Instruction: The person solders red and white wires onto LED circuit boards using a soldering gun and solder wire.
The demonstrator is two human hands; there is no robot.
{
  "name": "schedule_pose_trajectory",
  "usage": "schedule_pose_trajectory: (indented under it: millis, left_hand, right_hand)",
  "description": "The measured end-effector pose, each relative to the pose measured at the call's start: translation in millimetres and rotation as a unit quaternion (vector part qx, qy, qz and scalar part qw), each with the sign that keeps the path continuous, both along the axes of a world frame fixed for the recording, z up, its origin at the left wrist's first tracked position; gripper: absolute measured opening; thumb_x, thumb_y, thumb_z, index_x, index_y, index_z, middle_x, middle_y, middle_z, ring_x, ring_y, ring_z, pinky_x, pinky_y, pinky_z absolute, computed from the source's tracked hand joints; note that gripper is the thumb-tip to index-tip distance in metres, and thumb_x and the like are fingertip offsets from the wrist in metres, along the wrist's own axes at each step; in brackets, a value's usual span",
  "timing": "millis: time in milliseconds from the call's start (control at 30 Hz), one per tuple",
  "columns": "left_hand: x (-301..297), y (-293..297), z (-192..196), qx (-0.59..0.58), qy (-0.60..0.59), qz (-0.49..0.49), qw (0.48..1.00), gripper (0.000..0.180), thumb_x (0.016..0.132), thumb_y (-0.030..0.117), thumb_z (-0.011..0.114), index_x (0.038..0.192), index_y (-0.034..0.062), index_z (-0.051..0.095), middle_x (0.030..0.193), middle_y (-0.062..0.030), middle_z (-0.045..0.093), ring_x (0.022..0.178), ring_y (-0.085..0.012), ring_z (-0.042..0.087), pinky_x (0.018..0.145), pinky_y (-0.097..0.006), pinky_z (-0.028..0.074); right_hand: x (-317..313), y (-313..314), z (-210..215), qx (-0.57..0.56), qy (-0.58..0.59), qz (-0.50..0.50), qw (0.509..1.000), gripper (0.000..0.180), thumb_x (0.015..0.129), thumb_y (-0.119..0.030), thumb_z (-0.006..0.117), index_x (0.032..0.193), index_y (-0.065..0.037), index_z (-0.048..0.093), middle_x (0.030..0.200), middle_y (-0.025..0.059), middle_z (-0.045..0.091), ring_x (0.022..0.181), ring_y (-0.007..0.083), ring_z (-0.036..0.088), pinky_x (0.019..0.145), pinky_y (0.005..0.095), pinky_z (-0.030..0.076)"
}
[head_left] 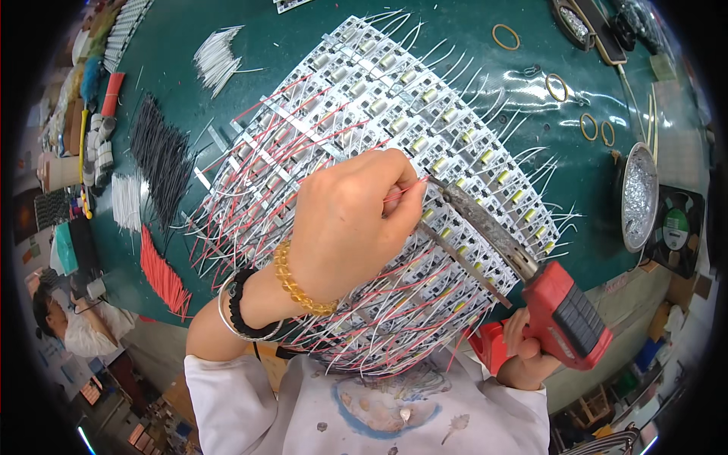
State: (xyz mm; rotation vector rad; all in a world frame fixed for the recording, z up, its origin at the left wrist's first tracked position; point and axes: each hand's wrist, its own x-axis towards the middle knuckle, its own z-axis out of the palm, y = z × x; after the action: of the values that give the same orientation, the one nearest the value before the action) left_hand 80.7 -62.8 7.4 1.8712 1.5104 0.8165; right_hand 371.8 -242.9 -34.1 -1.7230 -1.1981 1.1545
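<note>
The left hand (356, 216) is closed in a pinch, thumb against forefinger, on at least one thin red insulated wire (402, 191); the fingers hide how many. The wire's end pokes out to the right, just beside the tip of the red-handled soldering gun with a long grey metal barrel (565, 318). The barrel's long axis slants from near right to far left, so its tip is nearer the left hand than the right hand (522, 337), whose fingers wrap the red grip. Whether tip and wire touch, I cannot tell.

Beneath both lies one broad panel of white circuit boards (409, 125), its rows slanting from far left to near right, with red and white wires too many to count.

Farther out on the dark green table (265, 34), to the left, are two white wire bundles (220, 57), one black wire bundle (161, 155) and one red wire bundle (163, 273); to the right, four tan rubber rings (556, 76) and one large oval metal dish (626, 199).
</note>
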Motion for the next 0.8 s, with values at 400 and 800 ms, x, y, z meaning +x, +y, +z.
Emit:
schedule_pose_trajectory:
  millis: [400, 800]
  left_hand:
    - [0, -1, 3, -0.014, 0.012, 0.002, 1.0, 0.01, 0.075, 0.007, 0.068, 0.073, -0.0008, 0.061, 0.061, -0.0069, 0.06, 0.051, -0.0096, 0.053, 0.046, -0.022, 0.039]
    - [-4, -4, 12, 0.252, 0.11, -0.005, 0.961, 0.009, 0.072, -0.005, 0.065, 0.077, 0.0015, 0.063, 0.065, -0.0068, 0.054, 0.053, -0.0177, 0.051, 0.046, -0.027, 0.038]
  right_hand:
    - [-36, 42, 21, 0.137, 0.231, 0.013, 0.963, 0.071, 0.08, -0.045, 0.064, 0.119, 0.01, 0.042, 0.048, -0.0002, 0.046, 0.037, 0.0095, 0.043, 0.037, 0.0227, 0.034]
    - [-21, 21, 15, 0.071, 0.339, 0.01, 0.938, 0.063, 0.082, -0.047, 0.058, 0.111, 0.008, 0.046, 0.061, 0.0021, 0.05, 0.046, 0.0115, 0.046, 0.047, 0.0248, 0.038]
